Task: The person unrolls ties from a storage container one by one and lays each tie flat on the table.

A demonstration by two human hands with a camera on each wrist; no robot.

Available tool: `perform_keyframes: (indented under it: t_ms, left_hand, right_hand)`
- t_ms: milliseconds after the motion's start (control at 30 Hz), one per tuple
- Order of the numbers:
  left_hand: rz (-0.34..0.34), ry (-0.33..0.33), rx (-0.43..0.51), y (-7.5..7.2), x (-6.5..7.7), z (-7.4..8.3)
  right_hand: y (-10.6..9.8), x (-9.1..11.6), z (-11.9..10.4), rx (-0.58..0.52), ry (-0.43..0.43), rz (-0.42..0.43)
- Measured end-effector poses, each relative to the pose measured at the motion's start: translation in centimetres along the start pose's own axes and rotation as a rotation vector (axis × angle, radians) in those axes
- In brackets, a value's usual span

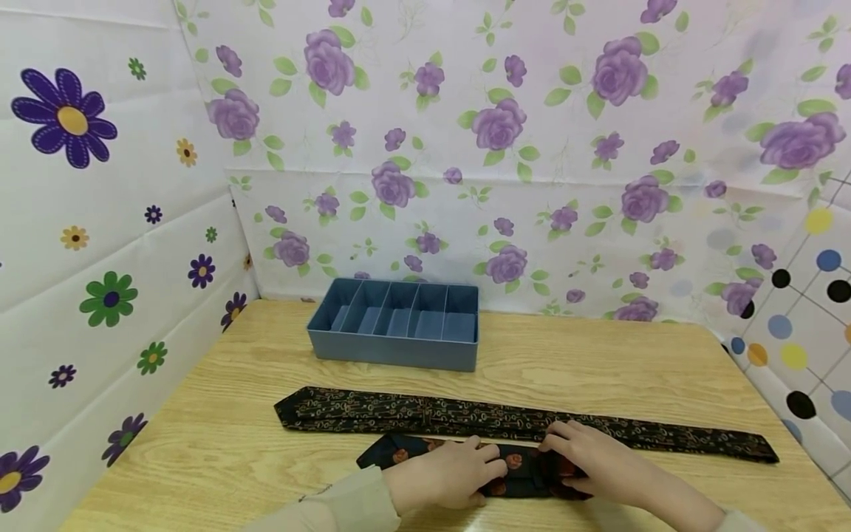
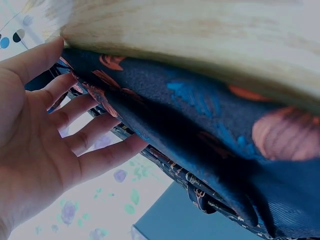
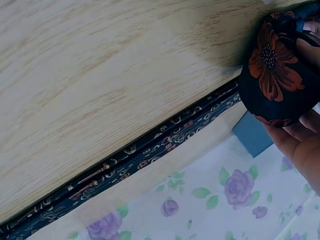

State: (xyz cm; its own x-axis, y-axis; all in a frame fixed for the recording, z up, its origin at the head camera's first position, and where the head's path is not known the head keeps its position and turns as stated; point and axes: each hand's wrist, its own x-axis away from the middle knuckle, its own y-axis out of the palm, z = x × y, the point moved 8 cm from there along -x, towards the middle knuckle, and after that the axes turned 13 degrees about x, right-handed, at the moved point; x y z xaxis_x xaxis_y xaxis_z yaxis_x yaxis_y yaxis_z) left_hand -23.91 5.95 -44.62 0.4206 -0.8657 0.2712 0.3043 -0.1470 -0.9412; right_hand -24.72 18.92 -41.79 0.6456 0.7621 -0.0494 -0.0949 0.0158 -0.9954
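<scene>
A dark necktie with orange flowers (image 1: pixel 521 480) lies near the front of the table, its pointed end at the left and its right end rolled up. My right hand (image 1: pixel 601 464) grips the roll; in the right wrist view, fingers and thumb curl round the rolled necktie (image 3: pixel 272 75). Resting on the flat part of the same necktie is my left hand (image 1: pixel 447 473). In the left wrist view, the fairly straight fingers and thumb of the left hand (image 2: pixel 50 135) touch its edges. Just behind, a black patterned necktie (image 1: pixel 372 412) stretches out flat.
A blue-grey box (image 1: pixel 392 349) with several compartments stands at the back of the wooden table (image 1: pixel 219 436). Flowered cloth (image 1: pixel 459 207) hangs behind the table, with other patterned sheets along the left and right sides.
</scene>
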Motion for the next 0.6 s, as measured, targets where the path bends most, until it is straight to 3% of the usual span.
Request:
perform_keyframes:
  t_ms: [367,600]
  left_hand:
    - [0.019,0.015,-0.002,0.04,0.15,0.17]
    - [0.02,0.015,0.03,0.17,0.43,0.09]
  right_hand:
    - [0.07,0.72,0.54,0.004,-0.004,0.001]
    - [0.25,0.79,0.81,0.039,0.025,-0.061]
